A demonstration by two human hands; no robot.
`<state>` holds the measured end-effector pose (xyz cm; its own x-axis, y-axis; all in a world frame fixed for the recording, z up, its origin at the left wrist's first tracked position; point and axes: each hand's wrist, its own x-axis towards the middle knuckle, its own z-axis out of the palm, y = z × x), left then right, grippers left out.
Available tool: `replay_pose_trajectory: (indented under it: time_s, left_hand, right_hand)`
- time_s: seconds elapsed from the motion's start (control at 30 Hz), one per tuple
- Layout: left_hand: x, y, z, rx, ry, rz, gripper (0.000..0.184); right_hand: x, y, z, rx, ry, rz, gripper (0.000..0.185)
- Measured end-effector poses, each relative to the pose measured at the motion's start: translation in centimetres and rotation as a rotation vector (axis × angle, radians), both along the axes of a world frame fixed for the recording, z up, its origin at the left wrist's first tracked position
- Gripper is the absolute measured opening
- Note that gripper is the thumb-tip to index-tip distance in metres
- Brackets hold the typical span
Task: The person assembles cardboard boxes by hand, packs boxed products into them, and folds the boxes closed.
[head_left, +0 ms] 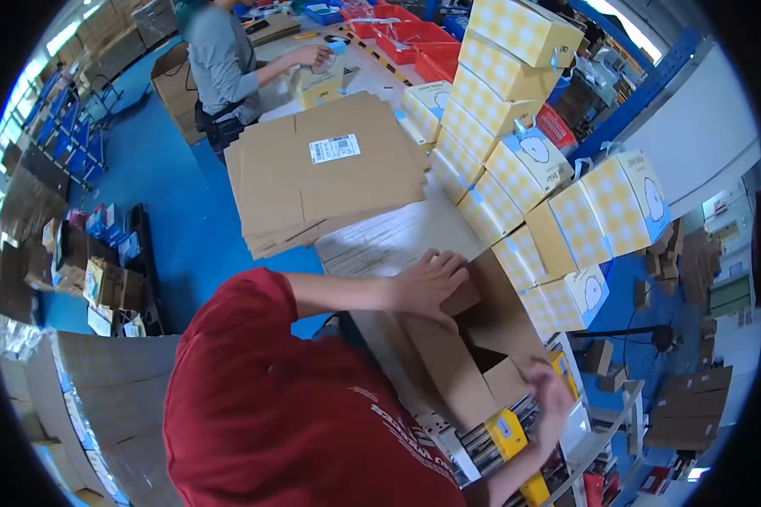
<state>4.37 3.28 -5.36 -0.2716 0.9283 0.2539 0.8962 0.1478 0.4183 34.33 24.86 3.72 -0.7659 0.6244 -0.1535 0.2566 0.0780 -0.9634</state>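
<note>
An open cardboard box [452, 372] lies in front of my body, with its flaps standing up and its inside partly in shadow. My left hand [431, 287] is at the far end of the box, thumb and fingers on either side of a small flap. My right hand [551, 397] is beside the flap at the near right corner. It is smeared by motion, so its finger positions and whether it touches the cardboard are unclear.
Flattened cartons [271, 182] with a white label are stacked beyond the box. Yellow checked boxes [499, 118] are piled at the right. Yellow-sided roller parts [507, 433] sit at the near end. A co-worker [224, 68] stands across the table, handling a checked box.
</note>
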Motion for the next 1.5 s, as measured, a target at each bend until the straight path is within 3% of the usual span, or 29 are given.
replay_pose_trajectory:
  time_s: [0.03,0.1,0.17,0.23,0.27,0.33,0.4,0.43,0.47,0.53,0.57,0.63,0.7,0.73,0.8,0.83,0.9,1.0,1.07,1.13,1.17,1.2,1.23,1.27,1.33,1.37,1.4,1.47,1.5]
  left_hand:
    - [-0.2,0.3,-0.9,0.049,-0.031,0.023,0.081]
    - [-0.1,0.7,-3.2,0.089,-0.08,0.036,0.084]
    - [-1.2,0.6,-5.1,0.144,-0.632,0.046,0.086]
    - [-3.7,-0.1,-10.2,0.178,-0.895,0.056,0.087]
    - [-5.5,-1.5,-15.4,0.252,-0.795,-0.125,0.083]
    - [-7.2,-2.7,-20.6,0.312,-0.689,-0.316,0.078]
    - [-4.1,-3.5,-24.4,0.165,-1.086,-0.074,0.074]
    - [-3.0,-3.1,-25.5,0.071,-1.268,0.029,0.073]
    - [-1.7,-2.8,-24.4,0.071,-1.265,0.057,0.072]
    - [0.7,-1.1,-17.3,0.061,-1.221,0.078,0.07]
    - [0.9,-0.8,-14.0,0.039,-1.184,0.047,0.069]
    - [-0.1,-0.6,-9.7,-0.01,-1.069,-0.053,0.067]
    - [-2.9,-0.5,-8.5,0.0,-0.855,-0.182,0.084]
    - [-2.6,-0.2,-7.1,-0.025,-0.849,-0.205,0.084]
    - [-1.9,-0.3,-4.9,0.425,-1.843,-0.436,0.085]
    - [-1.3,-0.4,-5.4,0.417,-1.836,-0.436,0.085]
    - [1.0,-2.9,-7.3,0.51,-1.619,0.095,0.08]
    - [2.8,-5.5,-12.0,0.445,-1.673,0.292,0.082]
    - [4.2,-6.0,-14.1,0.401,-1.381,0.379,0.076]
    - [3.9,0.7,-1.7,0.197,-0.887,0.165,0.088]
    - [2.0,2.4,-3.6,0.148,-0.849,0.188,0.086]
    - [0.1,2.9,-5.8,0.091,-0.824,0.198,0.085]
    - [-0.8,3.2,-5.1,0.112,-0.819,0.261,0.085]
    - [-1.8,3.9,-4.4,0.051,-1.023,0.268,0.086]
    - [-3.4,4.9,-4.4,0.043,-1.198,0.264,0.087]
    - [-2.6,4.1,-5.7,0.07,-1.191,0.268,0.088]
    - [-2.0,3.5,-6.5,0.083,-1.183,0.269,0.089]
    - [-0.9,2.4,-7.8,0.1,-1.161,0.263,0.09]
    - [-0.8,2.3,-7.9,0.11,-1.158,0.256,0.09]
  right_hand:
    - [-0.1,-0.2,-0.1,0.004,0.003,0.002,0.033]
    - [0.1,-3.4,-0.5,0.488,-0.119,0.112,0.047]
    - [0.1,-6.3,-1.3,0.964,-0.246,0.232,0.061]
    - [1.5,-8.0,-3.6,1.347,-0.278,0.412,0.067]
    - [3.5,-8.3,-6.4,1.376,-0.221,0.541,0.065]
    - [8.3,-8.1,-10.9,1.347,-0.08,0.581,0.064]
    - [11.4,-5.2,-14.1,1.326,0.046,0.464,0.065]
    - [11.3,-3.1,-15.1,1.266,0.099,0.347,0.067]
    - [9.6,0.1,-15.5,1.08,0.081,0.164,0.059]
    - [5.4,6.5,-16.0,0.658,0.168,-0.225,0.046]
    - [4.6,9.3,-19.7,0.26,0.235,-0.26,0.042]
    - [3.2,14.9,-27.0,-0.584,0.507,-0.565,0.043]
    - [2.2,15.2,-36.2,-0.344,0.324,-0.49,0.042]
    - [0.2,13.5,-37.8,-0.426,0.099,-0.537,0.042]
    - [-1.6,13.6,-37.4,-0.308,-0.01,-0.484,0.04]
    - [-2.4,14.0,-36.9,-0.18,-0.132,-0.398,0.038]
    - [-2.2,12.1,-36.1,-0.089,-0.265,-0.31,0.036]
    - [-4.4,12.6,-33.0,0.225,-0.272,-0.124,0.031]
    - [-4.5,14.4,-39.2,0.173,-0.34,-0.088,0.028]
    - [-2.8,15.3,-52.0,-0.752,0.434,-0.038,0.024]
    - [-3.7,16.5,-50.9,-0.66,0.297,-0.109,0.023]
    - [-4.6,17.4,-46.4,-0.421,0.068,-0.16,0.022]
    - [-4.4,19.7,-43.5,-0.246,-0.09,-0.172,0.022]
    - [-3.3,21.9,-41.2,0.03,-0.25,-0.164,0.021]
    - [2.2,31.0,-35.7,0.903,-0.443,-0.128,0.021]
    - [3.2,36.6,-32.0,1.078,-0.403,-0.204,0.021]
    - [2.3,38.4,-26.4,0.332,-0.048,-0.791,0.027]
    - [-4.0,35.7,-15.4,0.19,0.374,-1.061,0.039]
    - [-4.8,37.9,-16.8,0.19,0.372,-1.054,0.039]
